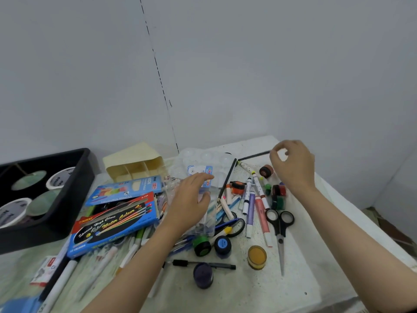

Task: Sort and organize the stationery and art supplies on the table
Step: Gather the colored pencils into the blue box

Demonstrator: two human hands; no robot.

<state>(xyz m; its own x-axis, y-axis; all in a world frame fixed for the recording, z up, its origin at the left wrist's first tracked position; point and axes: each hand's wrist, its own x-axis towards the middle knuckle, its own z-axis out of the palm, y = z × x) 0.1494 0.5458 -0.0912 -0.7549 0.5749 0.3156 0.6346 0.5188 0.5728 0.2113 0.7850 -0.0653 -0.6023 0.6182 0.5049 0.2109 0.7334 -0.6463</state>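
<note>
Markers (260,206), paint pots (201,245) and scissors (279,224) crowd the table's (293,281) middle. Left hand (189,204) spreads relaxed over a clear pen case (206,225); right hand (293,166) curls by a black stick (253,156) near the far edge, grip unclear.

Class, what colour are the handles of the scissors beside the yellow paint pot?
Black; the scissors show best in the head view.

Glossy cardboard watercolour box (115,224), clear plastic case (206,213), matt black plastic tray (74,175), metal-bladed scissors (280,231).
</note>
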